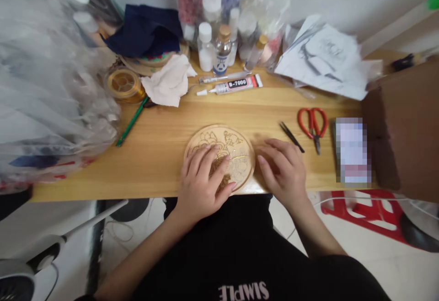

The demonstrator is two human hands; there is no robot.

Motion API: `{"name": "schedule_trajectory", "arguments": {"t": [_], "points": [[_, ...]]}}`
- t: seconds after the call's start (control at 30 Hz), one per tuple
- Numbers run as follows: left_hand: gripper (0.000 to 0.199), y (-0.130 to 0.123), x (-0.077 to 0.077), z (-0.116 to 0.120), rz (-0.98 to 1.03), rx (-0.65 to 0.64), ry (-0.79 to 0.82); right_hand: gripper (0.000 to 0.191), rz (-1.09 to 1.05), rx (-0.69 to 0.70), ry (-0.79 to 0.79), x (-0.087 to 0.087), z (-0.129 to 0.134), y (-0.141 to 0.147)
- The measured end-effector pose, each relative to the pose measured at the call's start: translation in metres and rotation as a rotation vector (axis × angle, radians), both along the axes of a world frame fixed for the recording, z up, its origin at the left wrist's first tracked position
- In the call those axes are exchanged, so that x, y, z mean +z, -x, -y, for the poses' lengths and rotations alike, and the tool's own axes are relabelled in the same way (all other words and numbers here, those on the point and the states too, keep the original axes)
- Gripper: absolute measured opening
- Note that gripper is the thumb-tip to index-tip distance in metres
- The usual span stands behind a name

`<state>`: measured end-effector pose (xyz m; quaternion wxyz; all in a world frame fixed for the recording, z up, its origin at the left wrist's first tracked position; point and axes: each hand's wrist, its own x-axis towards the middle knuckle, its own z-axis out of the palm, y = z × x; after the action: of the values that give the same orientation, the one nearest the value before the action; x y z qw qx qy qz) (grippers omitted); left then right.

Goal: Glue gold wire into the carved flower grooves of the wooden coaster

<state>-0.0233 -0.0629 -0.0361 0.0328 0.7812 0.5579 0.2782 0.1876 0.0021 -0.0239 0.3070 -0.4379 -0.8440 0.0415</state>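
Note:
A round wooden board (245, 173) lies at the table's front edge, with a flower pattern outlined in gold wire on part of it and thin drawn lines elsewhere. My left hand (202, 180) rests flat on the left half of the board, fingers spread, hiding some of the pattern. Just right of the board, my right hand (283, 168) lies on the table with its fingers loosely bent and apart, and no object shows in it. Black tweezers (291, 136) lie just beyond the right fingers. Red-handled pliers (313, 127) are farther right.
A B-7000 glue tube (236, 84) lies before several bottles (222, 49). Left are a gold wire spool (125, 84), a green pencil (132, 121), crumpled tissue (169, 80) and a large plastic bag (51, 77). A phone (353, 152) and cardboard box (409, 127) stand right.

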Motion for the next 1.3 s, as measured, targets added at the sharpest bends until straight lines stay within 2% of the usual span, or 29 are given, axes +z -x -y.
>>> {"name": "schedule_trajectory", "arguments": {"t": [0.13,0.2,0.33,0.53,0.63,0.7,0.77,0.83,0.9,0.97,1.03,1.1,1.13,1.17,1.2,1.3], "points": [[0.038,-0.001,-0.002,0.000,-0.005,0.013,-0.031,0.015,0.027,-0.260,-0.187,-0.003,-0.020,-0.024],[0.038,-0.001,-0.002,-0.001,-0.004,0.016,-0.043,0.012,0.097,-0.303,-0.193,-0.007,-0.034,-0.038],[0.038,-0.002,-0.001,-0.001,0.009,0.008,-0.045,0.020,0.159,-0.318,-0.031,-0.012,-0.051,-0.052],[0.038,-0.001,-0.001,0.001,0.033,0.016,-0.015,0.011,0.148,-0.427,0.211,-0.003,-0.046,-0.048],[0.038,0.000,-0.001,0.001,0.037,0.016,-0.023,0.012,0.065,-0.511,0.253,0.006,-0.039,-0.048],[0.038,0.000,-0.001,0.000,0.045,0.015,-0.022,0.014,-0.001,-0.532,0.212,0.013,-0.031,-0.045],[0.039,0.000,-0.001,0.000,0.056,0.012,-0.017,0.023,-0.144,-0.519,0.138,0.023,-0.020,-0.039],[0.040,0.000,-0.002,0.000,0.065,0.010,-0.011,0.031,-0.373,-0.447,0.108,0.033,-0.008,-0.031],[0.040,0.000,-0.001,0.000,0.070,0.013,-0.006,0.025,-0.628,-0.387,0.130,0.043,0.001,-0.024],[0.039,0.000,-0.001,0.001,0.069,0.017,-0.004,0.026,-0.883,-0.220,0.305,0.050,0.006,-0.020],[0.039,0.000,-0.001,0.001,0.063,0.017,-0.003,0.027,-1.065,0.039,0.621,0.052,0.010,-0.018],[0.039,0.000,-0.001,0.000,0.056,0.016,-0.003,0.033,-1.127,0.240,0.890,0.050,0.016,-0.014],[0.040,0.000,-0.001,0.000,0.051,0.014,-0.003,0.034,-1.127,0.268,0.963,0.048,0.019,-0.011],[0.040,0.000,-0.001,0.000,0.044,0.013,-0.005,0.034,-1.103,0.264,1.023,0.044,0.024,-0.006],[0.040,0.000,-0.002,0.001,0.037,0.011,-0.010,0.034,-1.094,0.186,1.021,0.040,0.029,0.000],[0.041,0.000,-0.002,0.001,0.011,0.016,-0.031,0.011,-0.937,-0.107,0.904,0.030,0.043,0.019]]}}
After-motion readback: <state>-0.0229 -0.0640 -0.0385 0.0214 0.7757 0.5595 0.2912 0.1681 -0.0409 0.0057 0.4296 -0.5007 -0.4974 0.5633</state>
